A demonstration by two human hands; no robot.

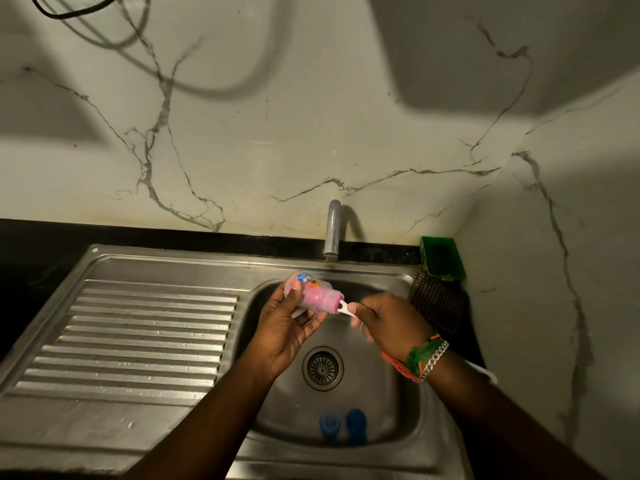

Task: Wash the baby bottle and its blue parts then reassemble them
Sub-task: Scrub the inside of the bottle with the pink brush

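Pink sponge brush head (318,299) sits inside the clear baby bottle (306,289), which lies roughly sideways over the sink basin (391,403). Left hand (287,327) cradles the bottle from below, fingers curled round its body, thumb up near the printed end. Right hand (388,323) grips the white brush handle (348,309) in a closed fist just outside the bottle mouth; wrist carries a chain bracelet (434,360) and orange-green threads. Both hands held above the drain (322,367). Two blue parts (343,424) rest at the near wall of the basin, side by side, well apart from the bottle. Faucet (332,233) stands behind the basin; ribbed drainboard (138,337) to the left; green box (441,258) in the far right corner.
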